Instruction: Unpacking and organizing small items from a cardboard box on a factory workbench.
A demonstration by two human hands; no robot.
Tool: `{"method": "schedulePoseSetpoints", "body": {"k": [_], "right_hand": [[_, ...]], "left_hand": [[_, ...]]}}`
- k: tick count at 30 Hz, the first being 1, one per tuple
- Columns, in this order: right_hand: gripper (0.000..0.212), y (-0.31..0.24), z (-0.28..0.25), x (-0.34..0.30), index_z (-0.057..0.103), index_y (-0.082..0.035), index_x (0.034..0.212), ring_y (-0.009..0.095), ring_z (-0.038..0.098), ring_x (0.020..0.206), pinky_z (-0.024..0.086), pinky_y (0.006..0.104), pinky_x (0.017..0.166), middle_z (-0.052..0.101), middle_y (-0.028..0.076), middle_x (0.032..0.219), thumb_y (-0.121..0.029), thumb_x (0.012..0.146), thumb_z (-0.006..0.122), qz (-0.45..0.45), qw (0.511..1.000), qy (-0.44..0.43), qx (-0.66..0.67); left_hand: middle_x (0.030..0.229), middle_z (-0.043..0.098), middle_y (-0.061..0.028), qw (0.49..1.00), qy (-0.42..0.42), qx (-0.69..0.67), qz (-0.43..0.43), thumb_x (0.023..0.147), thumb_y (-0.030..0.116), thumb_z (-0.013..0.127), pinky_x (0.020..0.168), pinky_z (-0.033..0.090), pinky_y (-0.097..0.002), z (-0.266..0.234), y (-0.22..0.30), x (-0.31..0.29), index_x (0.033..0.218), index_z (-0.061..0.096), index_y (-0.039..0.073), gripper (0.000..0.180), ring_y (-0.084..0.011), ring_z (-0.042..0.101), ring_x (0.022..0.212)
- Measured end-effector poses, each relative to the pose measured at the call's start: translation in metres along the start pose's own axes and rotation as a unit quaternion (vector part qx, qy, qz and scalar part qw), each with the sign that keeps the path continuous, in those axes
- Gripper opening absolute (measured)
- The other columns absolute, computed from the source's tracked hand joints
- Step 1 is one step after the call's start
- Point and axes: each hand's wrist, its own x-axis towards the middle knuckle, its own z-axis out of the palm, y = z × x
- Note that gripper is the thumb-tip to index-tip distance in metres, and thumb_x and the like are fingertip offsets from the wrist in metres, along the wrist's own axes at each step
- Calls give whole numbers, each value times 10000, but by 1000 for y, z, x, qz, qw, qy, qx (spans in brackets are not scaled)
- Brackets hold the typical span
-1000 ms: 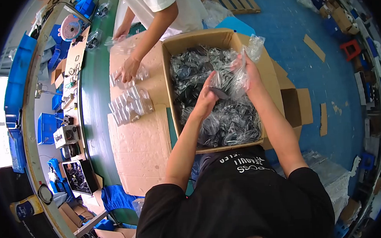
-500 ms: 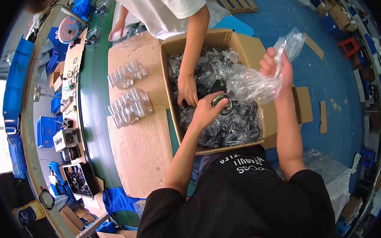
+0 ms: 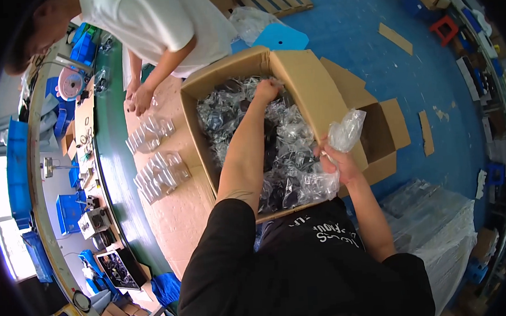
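A large open cardboard box [image 3: 313, 96] stands in front of me, full of small dark parts in clear plastic bags [image 3: 286, 138]. My left hand [image 3: 267, 90] reaches deep into the far end of the box and closes on one of the bagged parts. At the box's near right wall, my right hand [image 3: 335, 163] grips a crumpled clear plastic bag [image 3: 344, 132].
Rows of clear bagged items [image 3: 158, 175] lie on the brown sheet left of the box. A person in a white shirt [image 3: 158, 25] works across the table, hands at its far edge [image 3: 139, 98]. Blue bins [image 3: 71, 212] line the left bench. Plastic-wrapped stacks [image 3: 437, 228] stand at right.
My left hand has reached from the middle of the box to its far end. My right hand has come down from above the flap to the box wall. The other person's hand left the box.
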Motion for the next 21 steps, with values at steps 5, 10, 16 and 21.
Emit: {"method": "schedulePoseSetpoints", "body": {"k": [5,10,16,21], "right_hand": [[111,4,-49,-5,543,-79,1000,64,362,401,304,175,407,610,40,875,-156,921,529,24,996,-22,83],[205,-2,-23,29,566,-57,1054,61,404,480,310,169,427,618,59,1024,-161,878,585,-70,993,72,-67],[310,16,47,76,560,-51,1132,68,515,671,350,174,462,615,47,1075,-94,833,629,-138,975,10,-176],[336,25,35,88,543,-56,1163,32,455,626,352,166,469,635,64,1064,-97,837,613,-57,963,40,-262]], "left_hand": [[740,631,-98,981,20,-55,186,885,230,494,613,455,-347,-36,29,-34,782,638,-12,300,-233,548,627],[635,557,-59,972,141,-127,140,943,251,447,537,426,-303,-106,94,-111,749,588,-1,348,-175,484,530],[599,511,-30,807,233,-542,-36,945,223,458,471,384,-272,-117,95,-163,710,537,12,325,-140,431,476],[577,504,-43,870,315,-373,63,912,168,500,448,371,-287,-125,98,-195,704,535,20,258,-147,414,452]]}}
